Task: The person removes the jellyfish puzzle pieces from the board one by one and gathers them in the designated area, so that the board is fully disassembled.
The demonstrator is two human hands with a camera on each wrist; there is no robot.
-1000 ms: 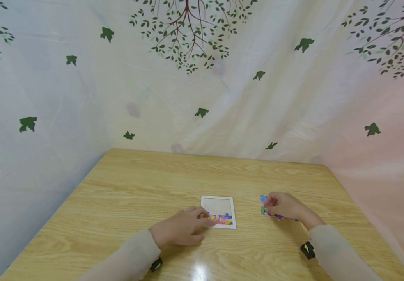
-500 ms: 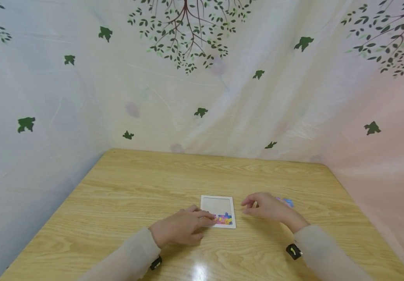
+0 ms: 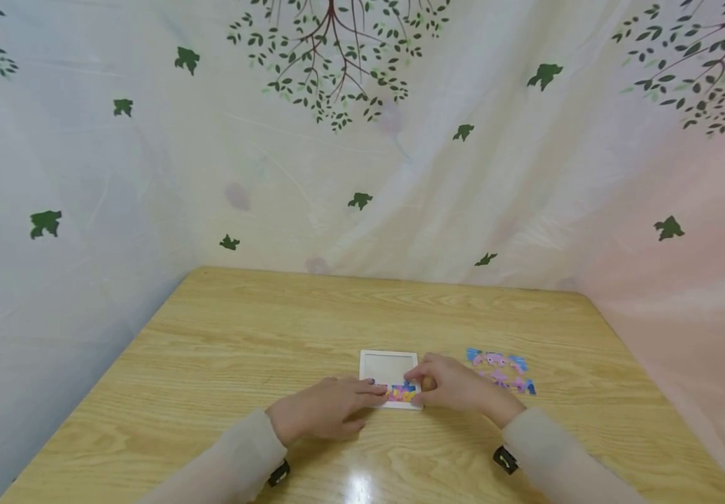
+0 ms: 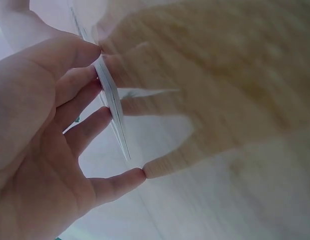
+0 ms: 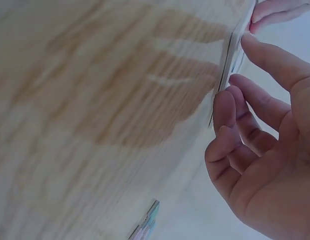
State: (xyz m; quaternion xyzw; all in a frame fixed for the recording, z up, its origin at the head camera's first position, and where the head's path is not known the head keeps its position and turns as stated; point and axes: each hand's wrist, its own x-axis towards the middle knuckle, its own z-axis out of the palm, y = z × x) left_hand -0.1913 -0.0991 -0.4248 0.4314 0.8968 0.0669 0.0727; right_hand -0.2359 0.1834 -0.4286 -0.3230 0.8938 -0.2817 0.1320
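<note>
A small white puzzle frame (image 3: 388, 353) lies flat on the table, its lower part filled with colourful puzzle pieces (image 3: 402, 393). My left hand (image 3: 320, 407) rests its extended fingers on the frame's lower left side. In the left wrist view my left hand (image 4: 49, 125) has its fingers spread along the frame edge (image 4: 113, 100). At the frame's right side my right hand (image 3: 457, 385) touches the edge and end pieces with thumb and index finger. My right hand (image 5: 270, 135) shows its other fingers bent in the right wrist view, with no piece visible between the fingertips.
Several loose puzzle pieces (image 3: 495, 359), pink and blue, lie in rows to the right of the frame, partly hidden by the right hand. The wooden table (image 3: 262, 315) is bordered by a hanging cloth (image 3: 299, 168) printed with leaves.
My right hand has moved left from the loose puzzle pieces to the right side of the frame, uncovering most of those pieces. My left hand has stayed on the frame.
</note>
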